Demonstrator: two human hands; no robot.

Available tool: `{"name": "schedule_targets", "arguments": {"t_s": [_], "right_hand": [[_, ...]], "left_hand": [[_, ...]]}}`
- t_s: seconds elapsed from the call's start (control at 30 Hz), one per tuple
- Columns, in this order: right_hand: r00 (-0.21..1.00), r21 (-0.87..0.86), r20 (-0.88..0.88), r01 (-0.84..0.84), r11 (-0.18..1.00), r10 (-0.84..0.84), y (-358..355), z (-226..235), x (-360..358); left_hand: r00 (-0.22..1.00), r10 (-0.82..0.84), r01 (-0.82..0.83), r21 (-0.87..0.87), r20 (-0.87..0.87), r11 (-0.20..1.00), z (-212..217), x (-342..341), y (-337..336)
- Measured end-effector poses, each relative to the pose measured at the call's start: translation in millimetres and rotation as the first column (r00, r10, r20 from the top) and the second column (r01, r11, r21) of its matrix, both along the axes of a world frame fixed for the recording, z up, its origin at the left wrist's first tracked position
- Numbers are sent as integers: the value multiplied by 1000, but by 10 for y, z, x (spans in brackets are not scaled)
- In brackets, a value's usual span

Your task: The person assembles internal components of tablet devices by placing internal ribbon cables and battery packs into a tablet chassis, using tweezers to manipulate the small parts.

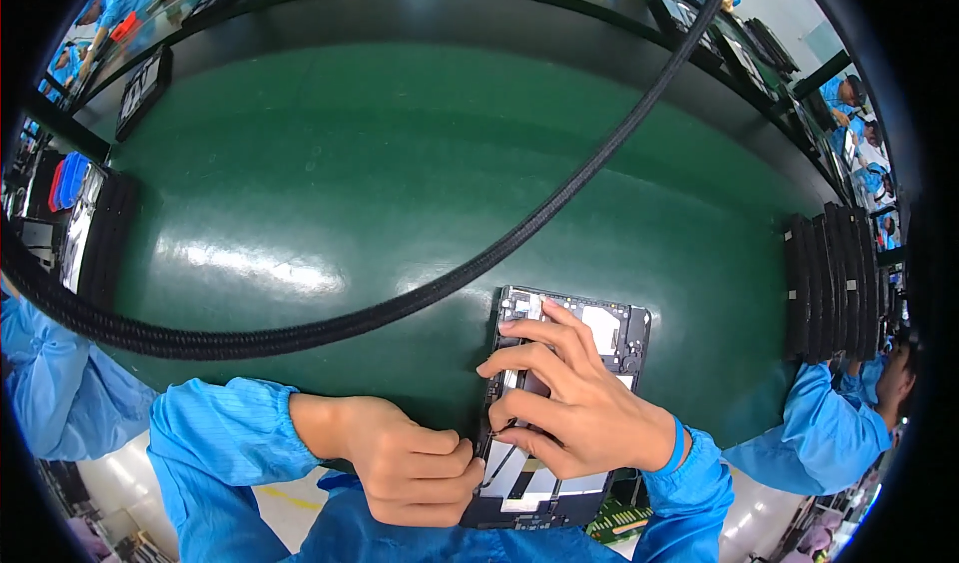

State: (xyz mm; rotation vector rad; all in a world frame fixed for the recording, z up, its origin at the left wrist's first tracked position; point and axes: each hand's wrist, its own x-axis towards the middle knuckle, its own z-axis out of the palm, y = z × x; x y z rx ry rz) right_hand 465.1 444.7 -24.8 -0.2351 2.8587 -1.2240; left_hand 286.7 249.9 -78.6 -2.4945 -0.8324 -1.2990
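A flat black device frame (619, 328) with exposed inner parts and white patches lies on the green mat at the near edge. My right hand (574, 398) rests on top of it, fingers spread and pressing its middle, thumb and forefinger pinched at a thin black cable. My left hand (415, 463) is curled into a fist at the frame's left near edge, fingertips touching the frame's side. Both arms wear blue sleeves.
The green mat (400, 183) covers the bench. A thick braided black cable (559, 198) arcs across in front of the camera. Black trays stand stacked on edge at right (834, 283) and left (105, 238). Other people in blue work at both sides.
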Motion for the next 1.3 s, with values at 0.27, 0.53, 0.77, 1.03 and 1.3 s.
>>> {"name": "schedule_targets", "arguments": {"t_s": [0.27,0.53,0.77,1.03,1.3], "right_hand": [[1000,2,12,-15,1000,15,-86,40,-12],[999,13,33,-16,1000,16,-121,24,-62],[1000,69,-7,-12,998,12,-177,-6,-63],[996,79,-84,7,997,-1,-149,-96,-3],[998,52,21,-64,997,63,26,71,41]], "left_hand": [[1000,-15,15,-3,-11,1000,-23,-12,4],[999,-32,32,-21,-3,999,-45,-78,12],[999,-33,33,-3,5,999,-29,-94,46],[999,-43,43,21,-30,999,-10,-65,56],[991,-68,77,70,-117,995,-21,-83,38]]}}
